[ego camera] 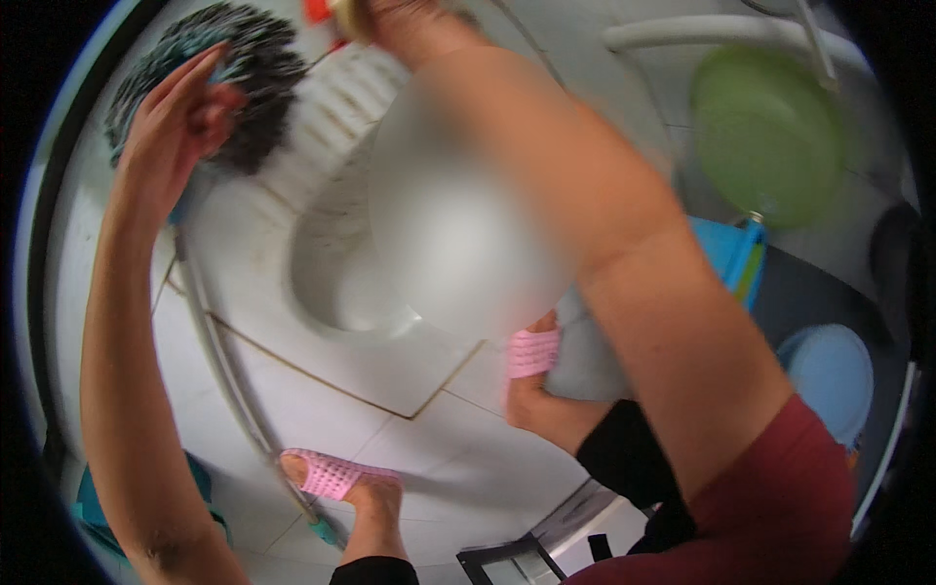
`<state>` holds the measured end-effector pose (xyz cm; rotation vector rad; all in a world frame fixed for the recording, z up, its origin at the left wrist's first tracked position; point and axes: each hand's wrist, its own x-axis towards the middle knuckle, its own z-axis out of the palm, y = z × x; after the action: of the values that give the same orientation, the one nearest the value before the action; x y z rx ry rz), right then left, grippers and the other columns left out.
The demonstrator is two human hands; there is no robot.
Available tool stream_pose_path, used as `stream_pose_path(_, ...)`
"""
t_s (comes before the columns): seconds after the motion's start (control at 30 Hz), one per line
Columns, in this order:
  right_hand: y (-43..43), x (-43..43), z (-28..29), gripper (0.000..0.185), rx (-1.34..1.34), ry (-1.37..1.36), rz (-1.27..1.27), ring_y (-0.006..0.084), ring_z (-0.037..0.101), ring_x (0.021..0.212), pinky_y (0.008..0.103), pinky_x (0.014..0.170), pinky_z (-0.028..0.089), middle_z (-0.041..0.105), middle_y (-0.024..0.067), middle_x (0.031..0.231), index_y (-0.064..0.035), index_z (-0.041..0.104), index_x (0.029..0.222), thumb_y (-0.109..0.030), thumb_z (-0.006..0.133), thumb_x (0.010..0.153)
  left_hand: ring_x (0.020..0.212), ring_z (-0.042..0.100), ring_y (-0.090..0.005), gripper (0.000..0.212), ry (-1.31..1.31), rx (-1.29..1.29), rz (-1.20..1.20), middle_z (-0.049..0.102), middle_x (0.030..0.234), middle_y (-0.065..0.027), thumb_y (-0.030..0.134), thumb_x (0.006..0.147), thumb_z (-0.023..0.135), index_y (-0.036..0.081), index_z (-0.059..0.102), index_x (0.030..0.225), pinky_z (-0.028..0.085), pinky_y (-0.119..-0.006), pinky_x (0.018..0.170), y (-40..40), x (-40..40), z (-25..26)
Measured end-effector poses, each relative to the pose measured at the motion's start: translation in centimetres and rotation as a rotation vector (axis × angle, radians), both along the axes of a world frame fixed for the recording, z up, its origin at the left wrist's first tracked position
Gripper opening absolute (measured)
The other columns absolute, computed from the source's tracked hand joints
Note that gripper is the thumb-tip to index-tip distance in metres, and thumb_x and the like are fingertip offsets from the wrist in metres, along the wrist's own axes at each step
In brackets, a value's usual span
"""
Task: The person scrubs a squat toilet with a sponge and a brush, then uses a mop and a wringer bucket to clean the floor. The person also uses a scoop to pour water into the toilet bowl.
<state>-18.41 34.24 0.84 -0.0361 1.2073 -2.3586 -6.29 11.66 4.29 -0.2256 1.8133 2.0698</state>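
My left hand (183, 110) is raised over the grey string mop head (256, 95), fingers partly spread, holding nothing that I can see. At the top edge, my right hand (409, 25) is near a red and cream object (344, 14), which it seems to hold; the picture's edge cuts off both. Between my arms is a white ceramic squat toilet (365, 322) set in the floor, with ribbed foot treads. A round blur hides part of its bowl and of my right forearm.
The mop's pole (227, 365) lies across the white tiles beside my pink slipper (340, 475). A green basin (768, 135), a blue plastic object (720, 248) and a light-blue oval object (833, 380) are on the right. A teal container (197, 475) sits at lower left.
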Motion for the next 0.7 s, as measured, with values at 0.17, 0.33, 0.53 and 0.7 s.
stream_pose_path(0.17, 3.7, 9.7, 5.9, 0.051, 0.107, -0.286, 0.197, 0.02, 0.063, 0.063, 0.0335, 0.06, 0.056, 0.065, 0.0102, 0.079, -0.0118, 0.062, 0.115, -0.052, 0.067, 0.083, 0.061, 0.055, -0.0012, 0.056, -0.235, -0.024, 0.096, 0.065, 0.079, 0.0, 0.035, 0.103, 0.059, 0.004, 0.045, 0.148, 0.043, -0.016, 0.051, 0.6, 6.5, 2.0)
stream_pose_path(0.33, 9.8, 17.3, 18.4, 0.068, 0.378, -0.079, 0.222, 0.0125, 0.059, 0.086, 0.0271, 0.074, 0.049, 0.06, 0.0061, 0.1, -0.0116, 0.043, 0.144, -0.037, 0.07, 0.087, 0.055, 0.051, -0.002, 0.057, -0.438, -0.091, 0.181, 0.066, 0.077, -0.0012, 0.033, 0.104, 0.058, 0.004, 0.043, 0.15, 0.042, -0.019, 0.047, 1.6, 14.5, 8.1)
stream_pose_path(0.53, 24.7, 26.7, 31.3, 0.078, 1.022, 0.497, -0.278, 0.0182, 0.054, 0.114, 0.0326, 0.096, 0.048, 0.05, 0.0114, 0.13, -0.0051, 0.033, 0.15, -0.009, 0.068, 0.081, 0.057, 0.051, -0.0018, 0.056, -0.484, -0.163, 0.109, 0.065, 0.079, -0.0018, 0.033, 0.104, 0.059, 0.006, 0.045, 0.15, 0.043, -0.019, 0.048, 2.8, 20.7, 15.2)
stream_pose_path(0.7, 37.9, 33.0, 30.6, 0.073, 1.736, 0.015, -0.672, 0.0342, 0.058, 0.12, 0.0447, 0.102, 0.047, 0.055, 0.0216, 0.135, -0.0088, 0.036, 0.149, -0.024, 0.073, 0.088, 0.051, 0.057, -0.0058, 0.049, -0.5, -0.148, 0.139, 0.07, 0.079, -0.0051, 0.028, 0.104, 0.059, 0.009, 0.05, 0.148, 0.044, -0.02, 0.043, 5.1, 23.8, 18.6)
